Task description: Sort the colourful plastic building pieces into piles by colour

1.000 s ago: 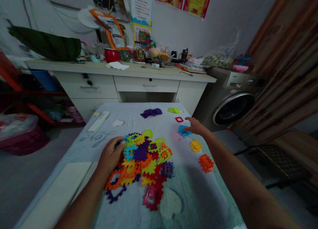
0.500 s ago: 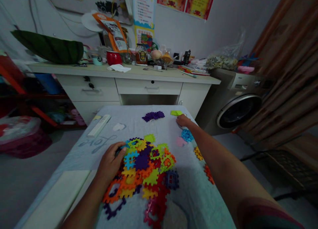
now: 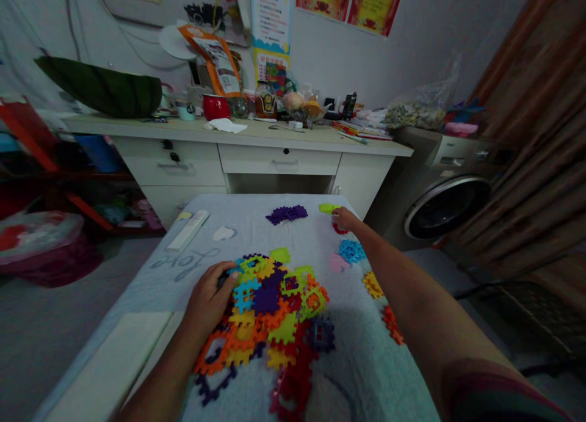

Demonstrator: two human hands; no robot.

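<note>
My left hand [image 3: 212, 294] rests at the left edge of a heap of toothed plastic building pieces [image 3: 267, 297], thumb and forefinger apart and touching the pieces there. The heap mixes purple, orange, yellow, lime, blue and red pieces. At the table's far right, my right hand [image 3: 347, 218] is closed, its fingertips partly hidden. A red piece [image 3: 339, 229] shows just under it; whether the fingers grip it is unclear. Lime pieces [image 3: 328, 208] lie just beyond that hand. Nearer along the right side are blue pieces [image 3: 351, 251], yellow pieces [image 3: 373, 284] and orange pieces [image 3: 392, 324].
Purple pieces [image 3: 287, 214] lie near the cloth-covered table's far edge. A long white box [image 3: 188, 231] is at the far left, a pale board [image 3: 107, 367] at the near left. Behind stands a white desk [image 3: 279, 161] with a watermelon [image 3: 103, 89]; a washing machine [image 3: 439, 190] is to the right.
My right hand has lifted slightly, and the red piece beneath it has come into view. My left hand stays at the heap. The whole view has shifted a little.
</note>
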